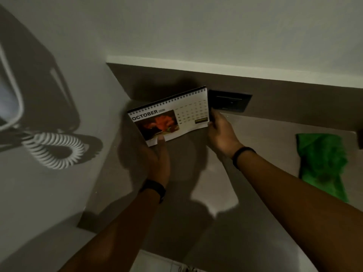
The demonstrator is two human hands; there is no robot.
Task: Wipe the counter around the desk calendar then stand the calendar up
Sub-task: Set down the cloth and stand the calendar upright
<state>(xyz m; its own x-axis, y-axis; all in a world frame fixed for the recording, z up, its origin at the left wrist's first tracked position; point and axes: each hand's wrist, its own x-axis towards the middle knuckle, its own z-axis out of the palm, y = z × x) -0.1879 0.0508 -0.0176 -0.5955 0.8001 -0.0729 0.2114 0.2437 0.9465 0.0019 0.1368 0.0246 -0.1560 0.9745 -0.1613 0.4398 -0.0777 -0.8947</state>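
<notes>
A spiral-bound desk calendar (172,114) showing OCTOBER and a red flower picture is held tilted above the grey counter (255,146), near the back corner. My left hand (157,156) grips its lower left edge, thumb on the page. My right hand (220,130) grips its right edge. Both wrists wear dark bands. A green cloth (322,165) lies crumpled on the counter to the right, apart from both hands.
A dark wall socket plate (229,102) sits in the backsplash just behind the calendar's right end. On the left wall hangs a device with a coiled white cord (55,150). A dark object (360,139) shows at the right edge. The counter's front edge is near the bottom.
</notes>
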